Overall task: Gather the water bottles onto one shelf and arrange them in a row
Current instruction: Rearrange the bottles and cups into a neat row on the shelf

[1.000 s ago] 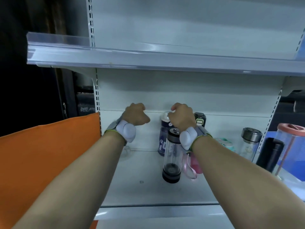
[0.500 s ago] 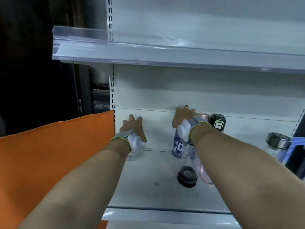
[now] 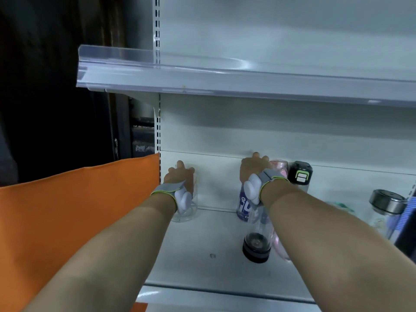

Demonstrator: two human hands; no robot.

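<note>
**Clear plastic and glass under both hands on the lower shelf**

Clear and nearly colourless, a bottle (image 3: 188, 208) stands at the back left of the lower shelf (image 3: 202, 262), and the left hand (image 3: 180, 179) is curled over its top, the grip closed around it. The right hand (image 3: 253, 168) rests on top of a purple bottle (image 3: 244, 209) at the back wall; how firmly that grip has closed cannot be told, since the wrist hides the fingers. In front of the purple one stands a clear bottle with a black base (image 3: 256, 242), with a pink bottle (image 3: 280, 242) just beside it to the right. Further right stand a black-lidded bottle (image 3: 300, 174) and, near the frame edge, a glass bottle with a steel cap (image 3: 386, 204). An orange panel (image 3: 74, 217) borders the shelf on the left.
</note>
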